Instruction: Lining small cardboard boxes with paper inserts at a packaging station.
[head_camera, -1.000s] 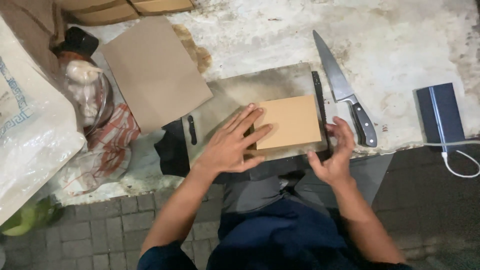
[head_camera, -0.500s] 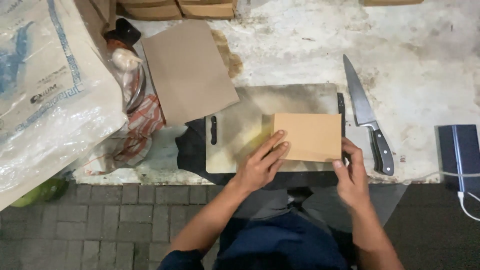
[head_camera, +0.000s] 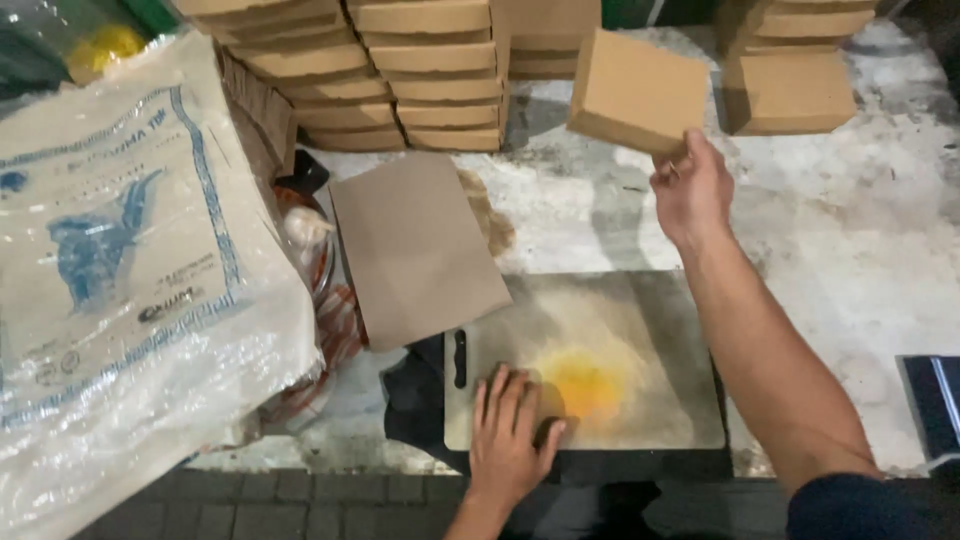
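Right hand (head_camera: 690, 190) grips a closed brown cardboard box (head_camera: 638, 90), contents hidden, held up near the far stacked boxes (head_camera: 420, 60). Left hand (head_camera: 508, 435) lies open, flat on the stained cutting board (head_camera: 640, 340).

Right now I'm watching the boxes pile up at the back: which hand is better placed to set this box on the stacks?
The right hand, probably: it already holds the brown box raised near the stacked boxes. The left hand lies flat on the cutting board, far from them.

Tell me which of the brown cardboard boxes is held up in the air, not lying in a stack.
It is the box gripped by the right hand, tilted above the counter. The other boxes lie stacked flat at the back.
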